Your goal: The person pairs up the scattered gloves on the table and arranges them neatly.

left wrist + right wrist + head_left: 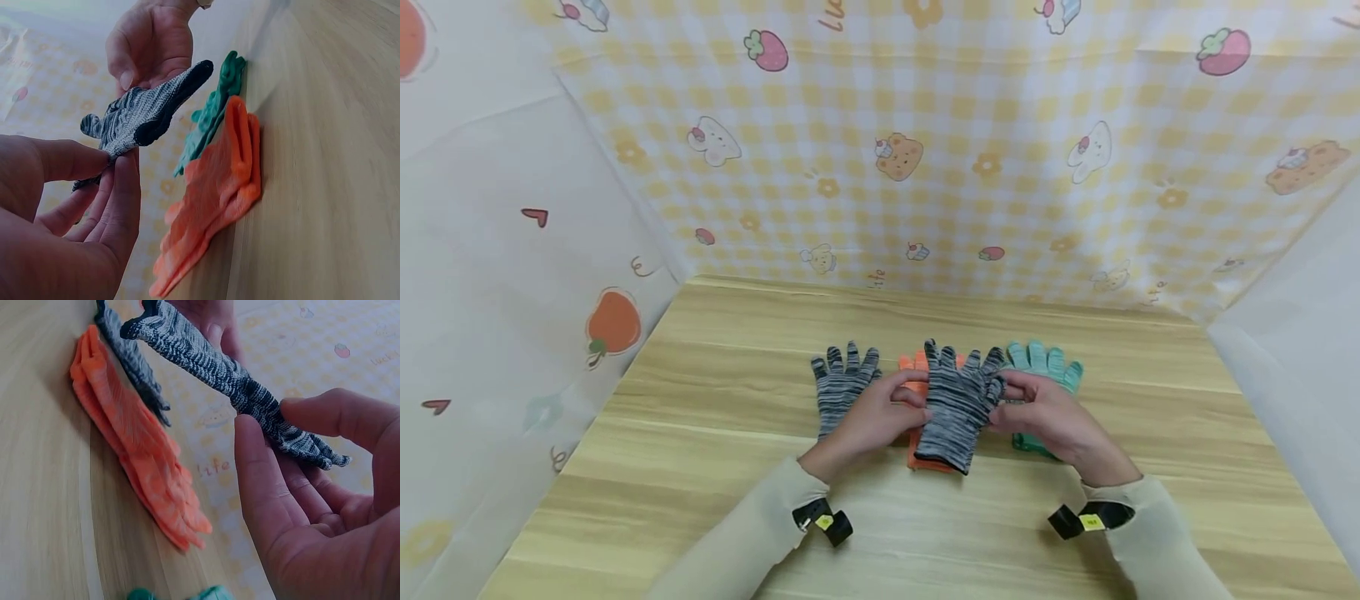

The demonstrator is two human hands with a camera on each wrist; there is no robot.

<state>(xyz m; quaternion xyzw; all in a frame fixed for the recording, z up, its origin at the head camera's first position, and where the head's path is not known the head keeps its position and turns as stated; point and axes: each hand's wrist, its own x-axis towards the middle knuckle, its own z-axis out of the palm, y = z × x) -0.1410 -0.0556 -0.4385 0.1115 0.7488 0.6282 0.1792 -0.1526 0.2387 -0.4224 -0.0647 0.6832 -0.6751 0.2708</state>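
Observation:
Between my two hands a black-and-grey knit glove (957, 408) is held up above the table, fingers pointing away from me and dark cuff toward me. My left hand (880, 410) pinches its left edge between thumb and fingers. On the other side my right hand (1051, 417) pinches the thumb-side edge, as the right wrist view also shows. Beneath the held glove lie orange gloves (215, 178), stacked and partly hidden in the head view. A second black-and-grey glove (842, 387) lies to the left, partly behind my left hand. Green gloves (1039, 362) lie to the right, partly covered by my right hand.
The wood-grain table (715, 467) carries all the gloves. A yellow checked cloth (955, 208) hangs along its back edge, and white patterned sheets (512, 275) stand at the sides. Each wrist wears a black strap with a small camera (838, 527).

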